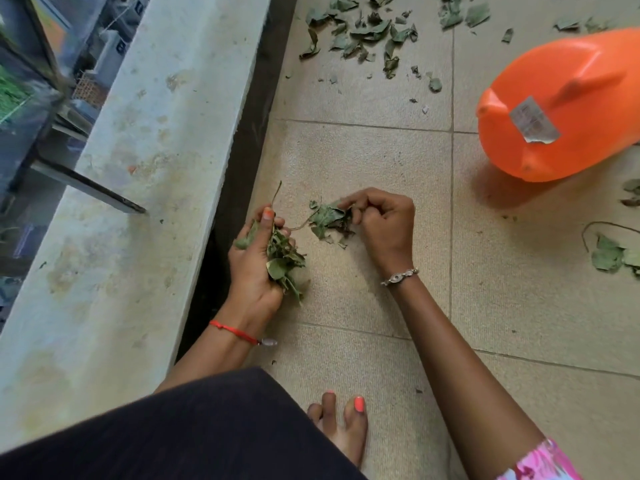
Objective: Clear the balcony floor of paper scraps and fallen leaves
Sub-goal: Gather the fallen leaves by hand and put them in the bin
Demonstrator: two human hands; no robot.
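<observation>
My left hand (254,268) grips a bunch of green leaves (282,259) just above the beige tiled floor (381,161), close to the balcony wall. Beside it, my right hand (384,221) pinches a small clump of leaves (327,218) that lies on the tile, fingers curled over it. A larger scatter of fallen leaves (363,32) covers the floor farther ahead. More leaves (609,256) and a thin stem lie at the right edge.
An orange plastic bin (568,109) lies on its side at the right, a torn label on its base. The low concrete parapet (138,188) runs along the left, with a dark gutter at its foot. My bare foot (343,424) is near the bottom.
</observation>
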